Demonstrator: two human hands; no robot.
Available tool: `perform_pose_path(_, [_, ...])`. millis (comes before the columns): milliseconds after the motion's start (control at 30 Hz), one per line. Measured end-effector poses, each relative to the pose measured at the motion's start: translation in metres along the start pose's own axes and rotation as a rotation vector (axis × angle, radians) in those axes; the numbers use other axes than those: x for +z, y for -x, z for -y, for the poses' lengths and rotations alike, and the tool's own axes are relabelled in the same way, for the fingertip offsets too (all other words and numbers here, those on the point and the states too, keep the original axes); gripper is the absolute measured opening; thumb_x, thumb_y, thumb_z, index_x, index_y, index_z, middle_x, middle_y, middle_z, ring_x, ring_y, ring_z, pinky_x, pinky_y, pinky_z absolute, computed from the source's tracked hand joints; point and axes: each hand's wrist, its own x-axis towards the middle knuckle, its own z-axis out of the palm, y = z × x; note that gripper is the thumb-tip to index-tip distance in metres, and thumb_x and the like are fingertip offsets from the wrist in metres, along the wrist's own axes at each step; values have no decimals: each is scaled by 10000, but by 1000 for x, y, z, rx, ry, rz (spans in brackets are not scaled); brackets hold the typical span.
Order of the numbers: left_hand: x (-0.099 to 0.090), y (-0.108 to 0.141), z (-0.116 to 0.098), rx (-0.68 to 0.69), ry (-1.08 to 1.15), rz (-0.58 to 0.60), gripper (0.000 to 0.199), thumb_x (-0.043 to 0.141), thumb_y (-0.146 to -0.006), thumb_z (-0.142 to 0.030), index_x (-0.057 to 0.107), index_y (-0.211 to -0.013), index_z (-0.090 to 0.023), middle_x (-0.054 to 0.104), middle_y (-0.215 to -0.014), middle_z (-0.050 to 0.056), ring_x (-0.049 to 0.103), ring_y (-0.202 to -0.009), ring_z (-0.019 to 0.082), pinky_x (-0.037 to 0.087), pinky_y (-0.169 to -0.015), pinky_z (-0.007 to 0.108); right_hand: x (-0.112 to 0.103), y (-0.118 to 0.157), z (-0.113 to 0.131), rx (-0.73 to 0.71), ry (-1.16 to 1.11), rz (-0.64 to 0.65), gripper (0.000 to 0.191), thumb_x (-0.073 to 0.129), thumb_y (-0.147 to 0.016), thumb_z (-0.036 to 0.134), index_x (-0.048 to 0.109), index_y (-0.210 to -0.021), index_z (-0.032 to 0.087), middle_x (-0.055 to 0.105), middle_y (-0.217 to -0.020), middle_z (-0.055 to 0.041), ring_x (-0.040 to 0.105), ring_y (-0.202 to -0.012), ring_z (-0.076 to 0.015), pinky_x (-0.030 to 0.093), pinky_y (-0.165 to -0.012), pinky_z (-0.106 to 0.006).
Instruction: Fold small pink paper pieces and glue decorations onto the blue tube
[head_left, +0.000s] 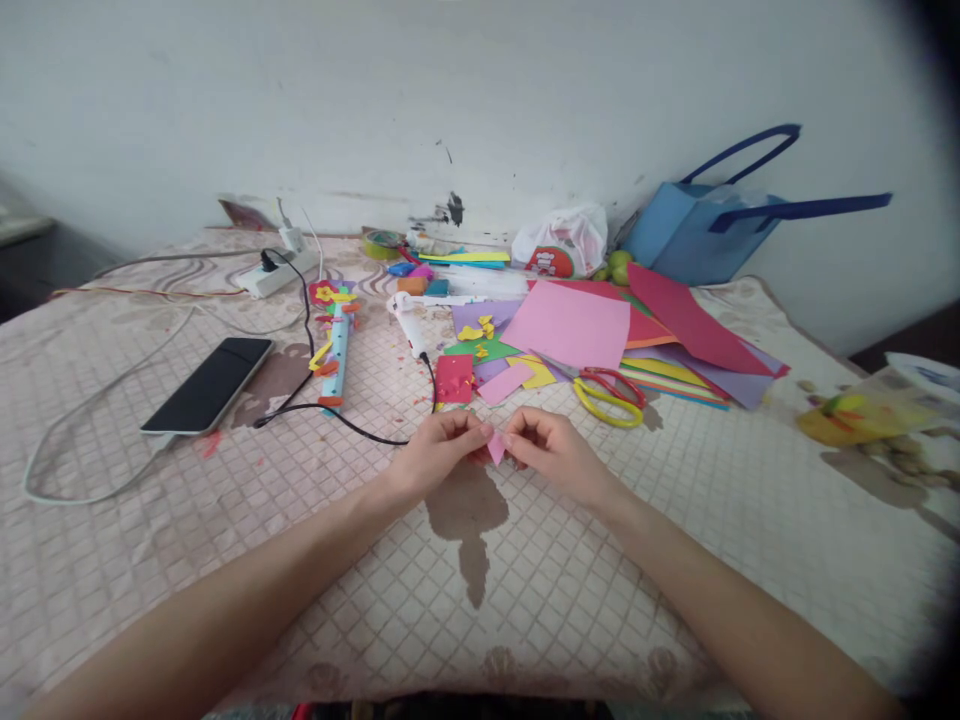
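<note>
Between my two hands a small folded piece of pink paper (496, 449) is pinched by its sides, its pointed end hanging down over the table. My left hand (448, 443) grips the left side with thumb and fingers. On the other side my right hand (551, 446) pinches the paper the same way. Just beyond the hands lie a red paper square (454, 379), a pink paper strip (505, 383) and scissors (609, 397) with red and yellow handles. A white glue gun (407, 325) rests behind my left hand.
Coloured sheets (568, 325) are piled at the back right, before a blue bag (697, 235). At left lie a phone (210, 387) on its cable, a power strip (281, 275) and a light blue strip (339, 355) with paper decorations. A black cord (360, 430) crosses the tablecloth.
</note>
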Motion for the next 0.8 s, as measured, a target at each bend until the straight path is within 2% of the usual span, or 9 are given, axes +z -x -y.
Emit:
perform_pose_path(133, [1, 1, 0, 3, 1, -6, 312, 624, -750, -411, 554, -636, -130, 575, -586, -10, 523, -558, 78, 410, -580, 200, 1, -1, -1, 18, -73, -3, 125, 534, -785, 238, 491, -681, 184, 467, -603, 37, 426, -524, -87, 354, -484, -219])
perform_pose_path(300, [-1, -1, 4, -18, -43, 94, 318, 647, -729, -421, 574, -658, -120, 601, -612, 14, 543, -560, 86, 429, -576, 208, 1, -1, -1, 18, -108, -46, 154, 544, -777, 259, 486, -655, 185, 457, -582, 42, 426, -514, -85, 367, -482, -217])
perform_pose_path(433, [-2, -1, 6, 27, -65, 93, 298, 653, -731, -399, 578, -653, -121, 602, -603, 11, 539, -559, 81, 431, -573, 200, 2, -1, -1, 20, -124, -58, 174, 557, -777, 280, 490, -649, 182, 463, -590, 40, 441, -524, -85, 385, -500, -220])
perform_pose_path(600, [-1, -1, 8, -12, -49, 147, 301, 644, -736, -413, 602, -682, -120, 630, -661, 31, 557, -580, 87, 449, -583, 204, 3, -1, -1, 16, -129, -79, 170, 546, -780, 272, 487, -649, 181, 455, -577, 43, 431, -511, -83, 370, -486, -219])
perform_pose_path(800, [-1, -1, 10, -14, -48, 159, 301, 657, -722, -415, 608, -690, -121, 637, -668, 35, 569, -588, 93, 461, -586, 206, 3, -2, 0, 33, -150, -106, 180, 555, -768, 284, 480, -641, 182, 461, -577, 43, 440, -507, -84, 376, -481, -220])
